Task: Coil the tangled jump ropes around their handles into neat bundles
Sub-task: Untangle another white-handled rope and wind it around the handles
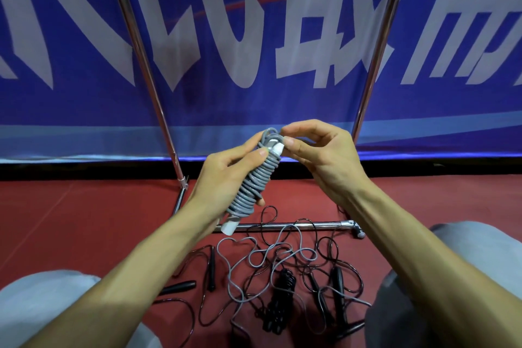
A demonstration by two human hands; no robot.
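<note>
Centre of frame: left hand [226,178] grips the grey coiled rope bundle [251,181]; right hand [319,150] pinches its top loop. Lower centre: tangled ropes [282,271] on red floor [84,215].

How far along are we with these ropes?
Done: one black bundle looks coiled on the floor. In hand: the left hand grips the grey bundle; the right hand pinches its top end. Left: a loose grey rope and tangled black ropes.
</note>
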